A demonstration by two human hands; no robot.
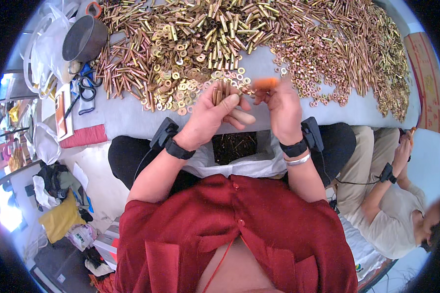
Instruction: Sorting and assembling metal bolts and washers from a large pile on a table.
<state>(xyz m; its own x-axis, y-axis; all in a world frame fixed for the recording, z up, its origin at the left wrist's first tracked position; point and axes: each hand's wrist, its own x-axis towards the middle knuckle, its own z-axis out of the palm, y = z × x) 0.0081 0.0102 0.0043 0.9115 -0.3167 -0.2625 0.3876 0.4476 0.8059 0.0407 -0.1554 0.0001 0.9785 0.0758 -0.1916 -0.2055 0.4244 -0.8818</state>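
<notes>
My left hand (212,115) is closed around several brass-coloured metal rods (221,93), which point upward out of my fingers. A pale cover (243,116) wraps one of its fingertips. Close beside it, my right hand (283,105) is smeared by motion, with a bright orange piece (265,83) at its fingertips; whether that is a finger cover or something held does not show. Just beyond my hands lie loose flat washers (173,80) and a heap of small nuts (322,73). Between my legs, an open white sack (266,163) contains dark small pieces.
Brass-coloured metal tubes (225,29) and long rods (124,68) cover the far tabletop (259,63). A dark pan (84,39) and black-handled scissors (87,90) lie at the left. On the right, another person (391,210) sits near a cardboard piece (428,83).
</notes>
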